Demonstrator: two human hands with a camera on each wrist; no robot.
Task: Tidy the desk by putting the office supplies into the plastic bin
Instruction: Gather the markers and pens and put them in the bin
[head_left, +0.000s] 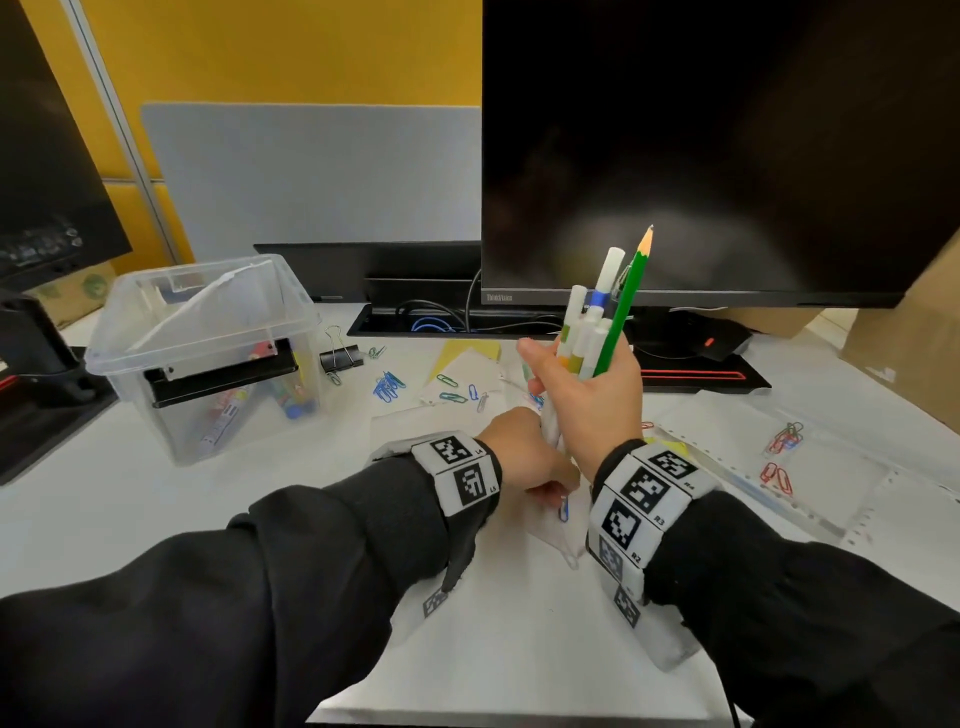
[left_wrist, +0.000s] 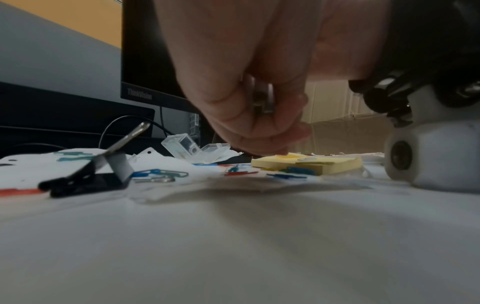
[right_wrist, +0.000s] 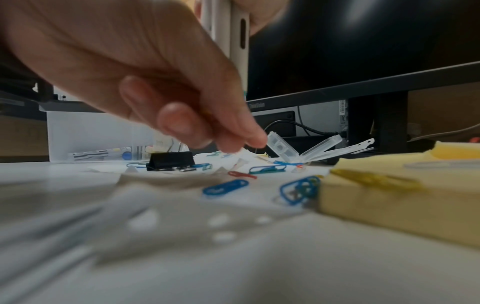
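My right hand (head_left: 589, 397) grips an upright bundle of white pens and markers (head_left: 584, 325) with a green pencil (head_left: 623, 306), tip up, above the desk's middle. The pens' barrels (right_wrist: 235, 30) show in the right wrist view. My left hand (head_left: 522, 452) sits just left of it, low, fingers curled round the bundle's lower ends (left_wrist: 261, 98), fingertips near a yellow sticky-note pad (left_wrist: 311, 162). The clear plastic bin (head_left: 174, 434) stands at the left with supplies inside. A black binder clip (head_left: 340, 357) and blue paper clips (head_left: 388, 387) lie between the bin and my hands.
A dark monitor (head_left: 727, 156) stands behind my hands, with a mouse (head_left: 722, 338) under it. Red paper clips (head_left: 779, 441) lie on punched paper sheets at the right. A small clear case (left_wrist: 192, 152) lies open on the desk. A cardboard box (head_left: 909, 338) stands at the far right.
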